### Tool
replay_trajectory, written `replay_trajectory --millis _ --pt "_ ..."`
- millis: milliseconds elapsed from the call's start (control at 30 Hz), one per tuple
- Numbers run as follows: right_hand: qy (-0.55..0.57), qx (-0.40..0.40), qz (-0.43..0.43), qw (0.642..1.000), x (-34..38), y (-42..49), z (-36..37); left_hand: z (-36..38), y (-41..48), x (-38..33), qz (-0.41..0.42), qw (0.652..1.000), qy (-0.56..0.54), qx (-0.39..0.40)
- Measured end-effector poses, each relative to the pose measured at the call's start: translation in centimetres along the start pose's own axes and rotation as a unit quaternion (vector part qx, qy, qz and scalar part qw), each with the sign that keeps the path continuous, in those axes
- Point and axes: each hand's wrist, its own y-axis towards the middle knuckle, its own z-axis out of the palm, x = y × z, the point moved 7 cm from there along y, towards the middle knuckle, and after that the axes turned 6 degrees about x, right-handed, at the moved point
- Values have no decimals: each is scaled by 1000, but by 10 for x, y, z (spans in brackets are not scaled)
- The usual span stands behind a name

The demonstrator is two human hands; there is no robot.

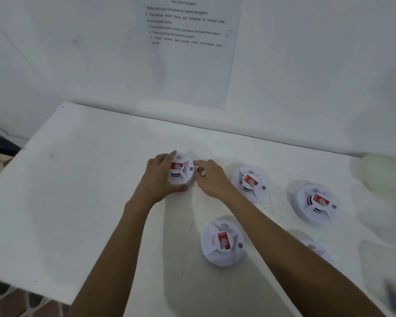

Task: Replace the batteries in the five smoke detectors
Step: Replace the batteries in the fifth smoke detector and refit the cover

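Hands on far smoke detector [183, 172]: left hand [160, 177] grips it, right hand [212, 179] touches its 3 o'clock edge, grip unclear. Right arm [284, 243] hides part of the 5 o'clock detector [316, 248]

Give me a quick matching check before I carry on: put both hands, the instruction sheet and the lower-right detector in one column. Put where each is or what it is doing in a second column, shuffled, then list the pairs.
Things:
1. left hand
2. right hand
3. instruction sheet
4. lower-right detector

States:
A. on the wall
B. partly hidden by the right forearm
C. wrapped round the far-left detector
D. fingertip at that detector's right rim

Pairs: 1-C, 2-D, 3-A, 4-B
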Motion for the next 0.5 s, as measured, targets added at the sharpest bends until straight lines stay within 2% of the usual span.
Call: replay_trajectory --millis 67,200,333,500 --pt "60 -4 3 998 0 -9 -4 -6 -6 -7 10 1000 11 -24" --pt "192 -37 -8 981 2 -41 -22 -13 -20 -35 15 999 -47 -12" --pt "256 -80 -47 962 4 -91 -50 -21 -39 -87 66 994 -89 -5" --pt "357 -116 -56 925 -19 -155 -76 -26 -71 -155 120 975 -187 4"
